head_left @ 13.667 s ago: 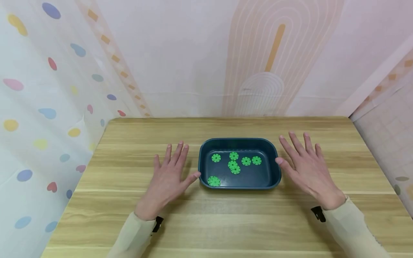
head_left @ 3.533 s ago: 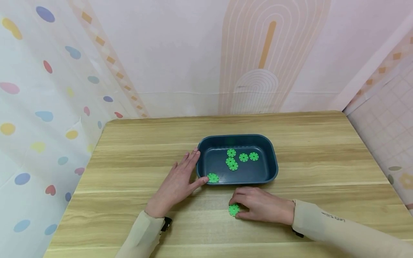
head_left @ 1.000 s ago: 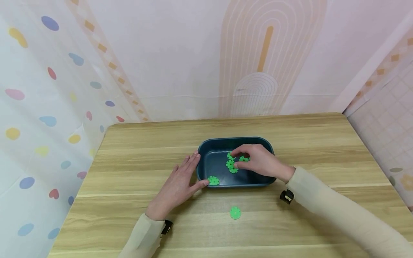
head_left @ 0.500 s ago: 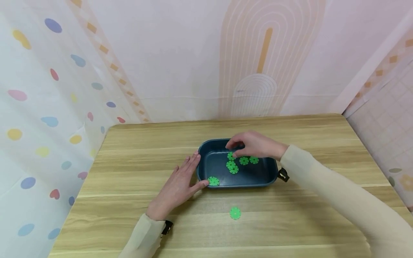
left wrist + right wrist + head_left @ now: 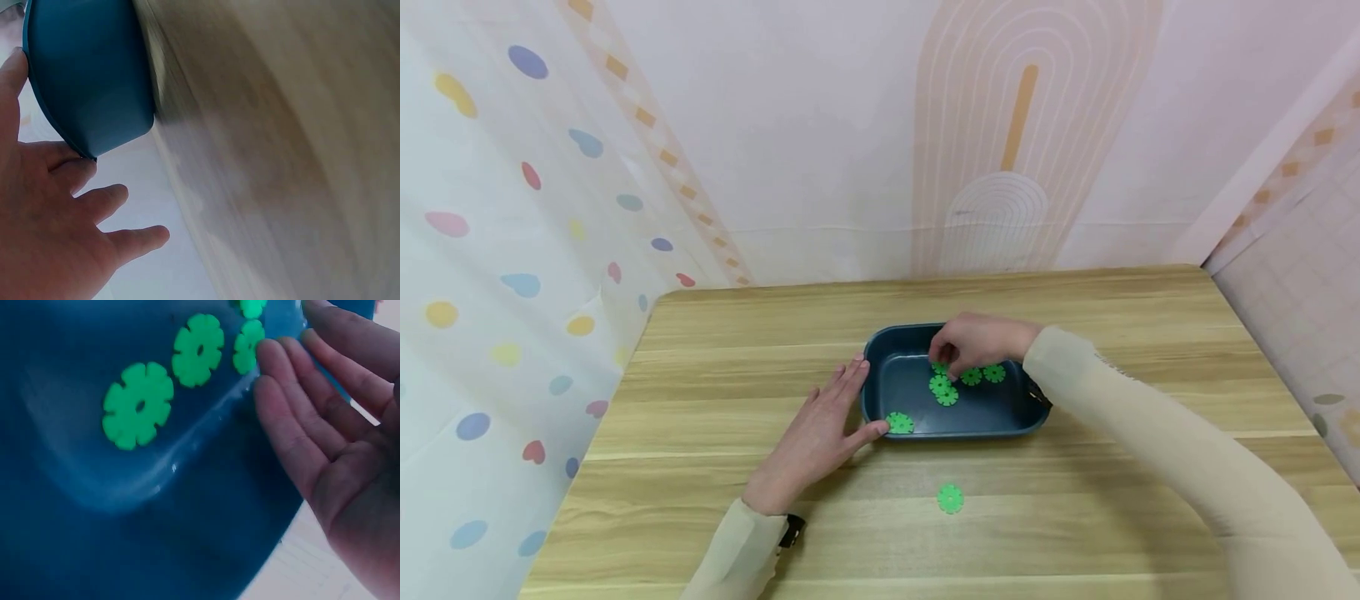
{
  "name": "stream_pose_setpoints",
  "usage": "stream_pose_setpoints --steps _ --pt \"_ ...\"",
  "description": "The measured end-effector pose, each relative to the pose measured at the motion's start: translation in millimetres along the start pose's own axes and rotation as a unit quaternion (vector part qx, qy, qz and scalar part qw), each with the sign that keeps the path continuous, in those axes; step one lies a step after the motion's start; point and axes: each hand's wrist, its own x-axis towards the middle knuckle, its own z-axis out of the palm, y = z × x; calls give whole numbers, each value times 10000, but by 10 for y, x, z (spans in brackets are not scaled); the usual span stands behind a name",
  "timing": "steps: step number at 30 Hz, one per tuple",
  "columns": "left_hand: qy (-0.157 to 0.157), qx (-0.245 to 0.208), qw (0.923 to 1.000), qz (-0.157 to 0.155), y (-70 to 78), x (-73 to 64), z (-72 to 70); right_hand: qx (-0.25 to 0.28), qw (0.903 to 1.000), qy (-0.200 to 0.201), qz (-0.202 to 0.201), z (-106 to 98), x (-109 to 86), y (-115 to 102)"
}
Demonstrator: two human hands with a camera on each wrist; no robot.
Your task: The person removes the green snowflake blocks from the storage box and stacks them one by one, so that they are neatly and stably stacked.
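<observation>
A dark blue tray [image 5: 917, 421] holds several green notched plastic discs, snowflake-shaped building pieces. My left hand [image 5: 820, 425] lies along its left end, thumb at the front left corner and fingertips on the rim; the left wrist view shows thumb and forefinger at that rim. My right hand [image 5: 981, 337] reaches in over the back wall. Its fingertips [image 5: 272, 356] come right to the edge of one flat-lying disc [image 5: 248, 347], with the thumb apart from the fingers. Two other discs [image 5: 139, 406] lie nearby. One single disc [image 5: 951, 499] sits on the table in front.
Overlapping discs [image 5: 899, 423] lie in the tray's front left corner, and another overlapping pair [image 5: 943, 390] near its middle. The wooden table [image 5: 737, 350] meets a patterned cloth backdrop [image 5: 820, 150] at the back and sides.
Since the first frame, one disc has gone from the tray's left part to the table. My right hand has moved from that disc into the tray, lately dipping lower; my left hand stays at the rim.
</observation>
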Motion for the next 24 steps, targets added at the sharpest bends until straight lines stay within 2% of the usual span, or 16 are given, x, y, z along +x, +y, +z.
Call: stream_pose_setpoints --steps 4,7,16,24 --pt "14 -23 10000 1 5 -1 -3 -61 9997 -162 194 45 47 -36" --pt "29 -28 10000 10 1 -3 -8 -107 9995 -203 193 76 90 -67" --pt "4 -14 10000 35 -5 3 -9 410 9984 -280 -262 159 216 -65" --pt "28 -19 10000 26 -4 0 -3 473 9970 -74 -614 227 256 52"
